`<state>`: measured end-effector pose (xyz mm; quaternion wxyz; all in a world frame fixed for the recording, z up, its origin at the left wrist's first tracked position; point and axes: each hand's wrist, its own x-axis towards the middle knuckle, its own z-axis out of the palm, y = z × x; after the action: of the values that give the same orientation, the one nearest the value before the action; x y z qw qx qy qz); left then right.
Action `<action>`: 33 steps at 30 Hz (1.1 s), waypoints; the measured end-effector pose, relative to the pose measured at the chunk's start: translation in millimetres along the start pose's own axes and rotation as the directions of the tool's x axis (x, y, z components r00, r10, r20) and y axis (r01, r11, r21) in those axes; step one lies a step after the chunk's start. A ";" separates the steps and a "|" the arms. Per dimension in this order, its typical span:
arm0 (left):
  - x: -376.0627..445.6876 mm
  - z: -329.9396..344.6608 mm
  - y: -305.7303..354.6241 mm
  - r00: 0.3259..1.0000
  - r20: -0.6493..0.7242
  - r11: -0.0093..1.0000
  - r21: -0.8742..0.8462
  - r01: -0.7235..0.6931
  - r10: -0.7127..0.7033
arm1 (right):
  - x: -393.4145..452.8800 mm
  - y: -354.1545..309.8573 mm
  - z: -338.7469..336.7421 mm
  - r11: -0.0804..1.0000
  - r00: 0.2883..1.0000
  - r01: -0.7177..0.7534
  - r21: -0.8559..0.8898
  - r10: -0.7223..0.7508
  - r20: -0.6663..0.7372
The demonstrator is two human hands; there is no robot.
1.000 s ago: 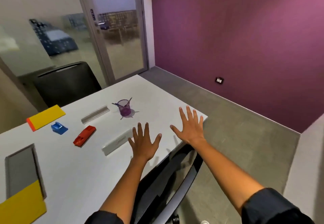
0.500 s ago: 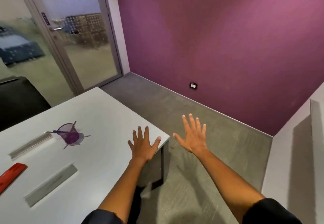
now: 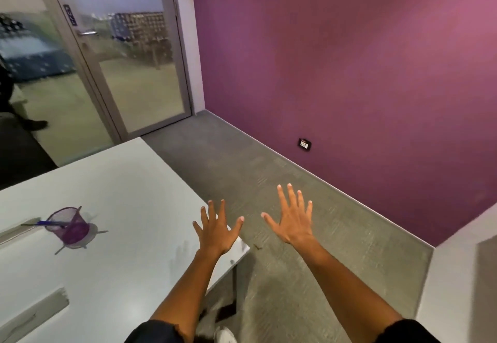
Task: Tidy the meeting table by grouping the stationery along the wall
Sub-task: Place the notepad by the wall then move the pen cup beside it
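A purple mesh pen cup (image 3: 70, 225) with a blue pen in it stands on the white table (image 3: 129, 189) at the left. A grey ruler-like strip (image 3: 35, 313) lies near the bottom left, and another grey strip (image 3: 16, 231) lies behind the cup at the left edge. My left hand (image 3: 216, 231) hovers with fingers spread above the table's right corner and holds nothing. My right hand (image 3: 293, 220) is spread flat in the air over the carpet, beyond the table edge, also holding nothing.
A purple wall (image 3: 349, 79) with a low socket (image 3: 304, 144) runs along the right. A glass door (image 3: 129, 60) stands behind the table. Grey carpet (image 3: 309, 262) lies between table and wall. A white surface (image 3: 462, 283) fills the lower right.
The view has swung to the right: the yellow pads, blue and red items have left the frame. Both hands stay spread; the right one now hangs over the floor instead of the table.
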<state>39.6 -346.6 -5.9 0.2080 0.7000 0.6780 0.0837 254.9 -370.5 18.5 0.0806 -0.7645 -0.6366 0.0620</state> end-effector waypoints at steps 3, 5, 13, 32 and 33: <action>41.8 0.9 -8.7 0.997 -0.003 0.997 -0.020 0.071 -0.071 | 50.3 -15.8 7.9 0.998 0.998 0.057 0.000 -0.057 0.016; 66.5 -0.2 -16.6 0.991 0.005 0.991 -0.041 0.131 -0.131 | 83.8 -29.8 13.6 0.995 0.994 0.100 -0.001 -0.100 0.034; 125.8 -30.7 -62.4 0.947 -0.081 0.950 -0.052 0.308 -0.312 | 182.1 -105.5 37.1 0.954 0.952 0.298 -0.018 -0.296 0.078; 89.3 -69.8 -133.3 0.500 -0.264 0.565 -0.338 0.753 -0.825 | 262.5 -294.1 87.5 0.520 0.479 0.842 0.145 -0.844 0.243; 84.5 -69.6 -133.1 0.481 -0.262 0.547 -0.342 0.764 -0.837 | 261.0 -299.3 89.5 0.503 0.460 0.849 0.163 -0.854 0.243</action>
<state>-104.2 -251.9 -11.1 0.1428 0.2465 0.9422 0.1764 -3.6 -57.0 -6.6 0.0131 -0.3259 -0.9361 0.1317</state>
